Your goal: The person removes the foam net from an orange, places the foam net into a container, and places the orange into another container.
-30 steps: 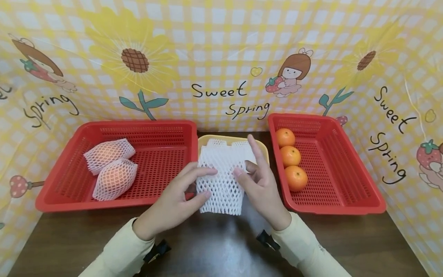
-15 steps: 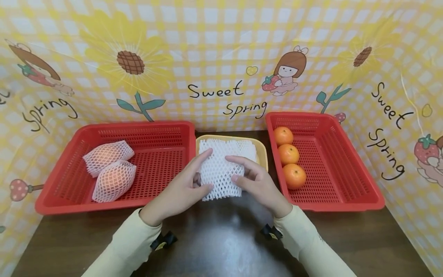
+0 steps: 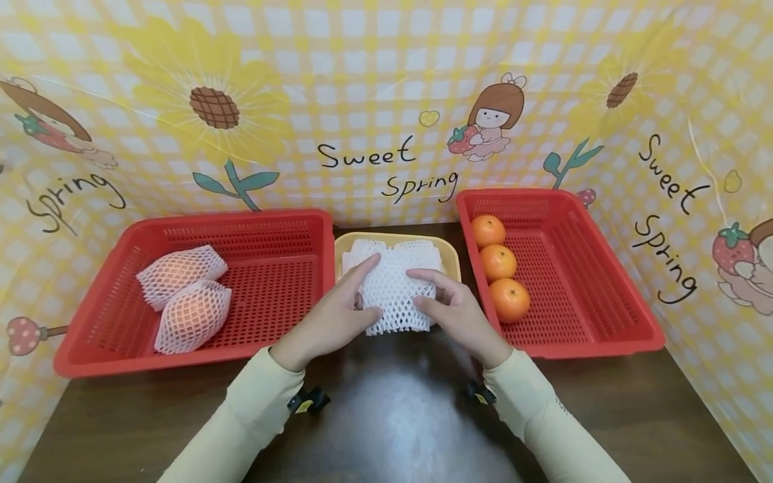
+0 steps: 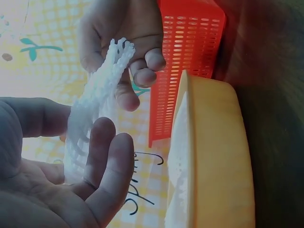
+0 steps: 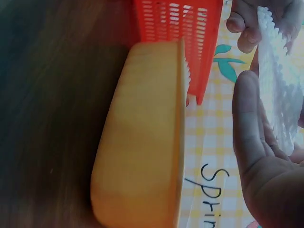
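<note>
A white foam net sleeve (image 3: pixel 400 295) hangs between my two hands in the head view, above the near side of a yellow tub (image 3: pixel 451 258). My left hand (image 3: pixel 335 318) pinches its left edge, thumb in front and some fingers behind. On the right edge, my right hand (image 3: pixel 465 320) pinches it between thumb and fingers. The left wrist view shows the sleeve (image 4: pixel 90 109) edge-on, flat and held clear of the tub wall (image 4: pixel 218 142). More white foam nets (image 3: pixel 423 251) lie in the tub, partly covered by the held one.
On the left stands a red basket (image 3: pixel 284 221) with two net-wrapped orange fruits (image 3: pixel 196 312). A red basket (image 3: pixel 604 349) on the right holds three bare orange fruits (image 3: pixel 509 300) along its left wall. A brown table (image 3: pixel 386 416) lies beneath, with a checked cloth (image 3: pixel 362 80) behind.
The foam net has risen, its lower edge now higher in the head view. My right index finger, raised earlier, has come down beside the net. The whole view has shifted slightly.
</note>
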{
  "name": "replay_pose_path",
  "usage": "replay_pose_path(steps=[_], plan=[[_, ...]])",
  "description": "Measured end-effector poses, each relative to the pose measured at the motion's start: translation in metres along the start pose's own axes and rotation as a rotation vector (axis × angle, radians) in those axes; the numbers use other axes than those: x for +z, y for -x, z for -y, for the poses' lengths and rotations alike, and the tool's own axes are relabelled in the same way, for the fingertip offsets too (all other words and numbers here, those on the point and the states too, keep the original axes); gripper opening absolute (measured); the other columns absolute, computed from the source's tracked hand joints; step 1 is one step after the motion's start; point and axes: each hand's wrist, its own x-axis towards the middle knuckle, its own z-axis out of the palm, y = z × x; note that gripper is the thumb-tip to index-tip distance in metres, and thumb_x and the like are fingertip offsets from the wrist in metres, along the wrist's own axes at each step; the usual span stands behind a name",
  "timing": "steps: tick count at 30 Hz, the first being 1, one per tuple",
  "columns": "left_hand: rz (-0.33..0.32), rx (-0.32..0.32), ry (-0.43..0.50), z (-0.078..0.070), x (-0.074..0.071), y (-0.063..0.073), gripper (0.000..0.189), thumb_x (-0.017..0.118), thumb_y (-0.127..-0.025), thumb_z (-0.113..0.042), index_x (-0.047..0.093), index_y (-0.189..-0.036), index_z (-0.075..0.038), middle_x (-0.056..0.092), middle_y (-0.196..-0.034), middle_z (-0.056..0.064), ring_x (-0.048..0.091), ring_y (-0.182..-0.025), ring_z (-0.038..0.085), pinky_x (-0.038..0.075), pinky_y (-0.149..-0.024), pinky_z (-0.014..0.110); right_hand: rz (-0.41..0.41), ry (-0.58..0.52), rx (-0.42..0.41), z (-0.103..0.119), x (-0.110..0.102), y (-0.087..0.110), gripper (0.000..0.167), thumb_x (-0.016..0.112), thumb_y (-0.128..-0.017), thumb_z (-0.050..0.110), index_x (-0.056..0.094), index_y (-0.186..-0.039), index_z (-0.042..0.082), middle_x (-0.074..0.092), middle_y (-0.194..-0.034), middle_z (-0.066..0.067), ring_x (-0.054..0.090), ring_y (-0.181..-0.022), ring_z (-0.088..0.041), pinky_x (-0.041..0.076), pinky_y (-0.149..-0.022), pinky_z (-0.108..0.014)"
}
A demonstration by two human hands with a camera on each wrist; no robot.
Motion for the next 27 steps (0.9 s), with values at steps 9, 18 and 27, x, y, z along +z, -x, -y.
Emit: replay_pose_path(steps=[9,18,27], plan=[[0.008,-0.014,-0.057,0.009,0.010,-0.011,0.079,0.066,-0.093,-0.007,0.027,-0.161,-0.017,0.038,-0.150,0.010,0.058,-0.075,0.027,0.054,-0.068,0.042,-0.026,0.053,0.063,-0.010,-0.011,0.000,0.041,0.065,-0.097,0.006,0.059,-0.138,0.005,0.053,-0.074,-0.006,0.048,-0.063,-0.016,0.043,-0.056,-0.026],[-0.022,-0.025,-0.346,-0.002,0.016,-0.033,0.076,0.057,-0.095,-0.009,0.020,-0.162,-0.009,0.028,-0.159,0.020,0.058,-0.116,0.032,0.050,-0.094,0.048,-0.159,0.341,0.010,-0.009,0.003,-0.014,0.040,0.061,-0.097,0.007,0.063,-0.136,0.014,0.044,-0.062,-0.001,0.041,-0.052,-0.017,0.040,-0.051,-0.029],[-0.103,-0.123,-0.568,-0.012,0.037,-0.069,0.085,0.062,-0.088,-0.005,0.019,-0.161,-0.007,0.037,-0.144,0.028,0.054,-0.056,0.025,0.047,-0.050,0.036,-0.296,0.572,0.080,-0.005,0.007,-0.041,0.028,0.057,-0.096,0.013,0.067,-0.122,0.008,0.051,-0.069,-0.006,0.047,-0.062,-0.023,0.043,-0.058,-0.036]])
